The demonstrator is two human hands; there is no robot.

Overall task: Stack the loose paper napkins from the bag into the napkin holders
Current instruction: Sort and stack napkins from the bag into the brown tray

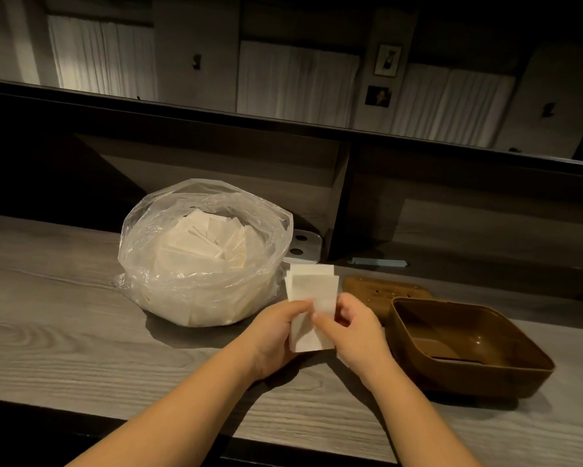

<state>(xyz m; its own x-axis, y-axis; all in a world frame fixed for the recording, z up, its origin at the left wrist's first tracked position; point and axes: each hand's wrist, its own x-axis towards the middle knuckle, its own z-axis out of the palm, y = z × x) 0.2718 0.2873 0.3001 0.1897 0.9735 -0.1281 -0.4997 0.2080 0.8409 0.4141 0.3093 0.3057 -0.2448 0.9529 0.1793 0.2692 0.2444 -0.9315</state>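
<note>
A clear plastic bag [199, 254] full of loose white napkins stands open on the counter, left of centre. Between the bag and the holder I hold a small uneven stack of white napkins [312, 291] upright above the counter. My left hand [280, 335] grips the stack's lower left side. My right hand [357, 328] pinches its lower right side, thumb across the front. A brown square napkin holder [468, 345] sits empty to the right of my hands. Its brown lid [377, 291] lies flat just behind it.
The grey wood-grain counter [64, 332] has a dark front edge near me. A raised dark ledge and partition run along the back. A white bracket [303, 246] sits behind the bag, and a small blue strip [379, 262] lies at the partition's foot.
</note>
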